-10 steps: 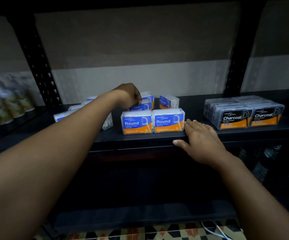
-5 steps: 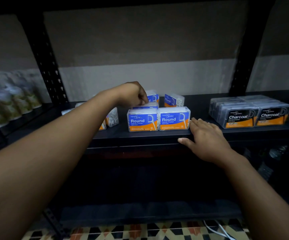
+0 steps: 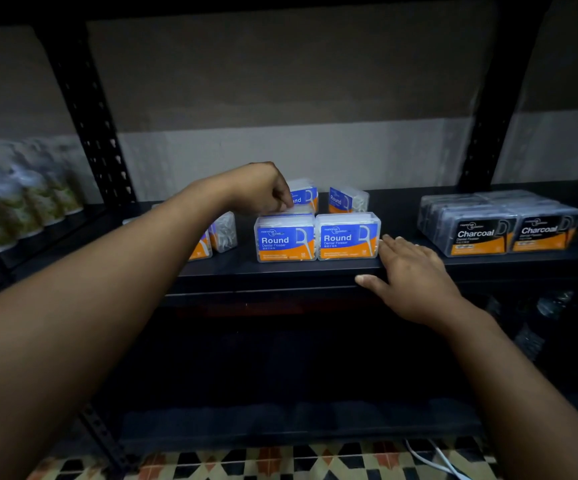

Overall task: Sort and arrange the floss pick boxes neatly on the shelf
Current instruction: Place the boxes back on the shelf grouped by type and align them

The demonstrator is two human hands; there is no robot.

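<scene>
Mid-sort, dim shelf (image 3: 280,271): left hand (image 3: 259,188) reaching behind front pair of Round boxes (image 3: 317,237), fingers curled down onto rear box (image 3: 303,197), grip unclear. Right hand (image 3: 412,275) flat, fingers straight, bracing right front box. Charcoal boxes (image 3: 502,223) grouped right. Next, likely: seat rear box square behind front row.

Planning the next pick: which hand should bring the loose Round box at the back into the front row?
Left. The left hand already reaches behind the front Round boxes, near the loose box; the right hand rests on the shelf edge.
</scene>
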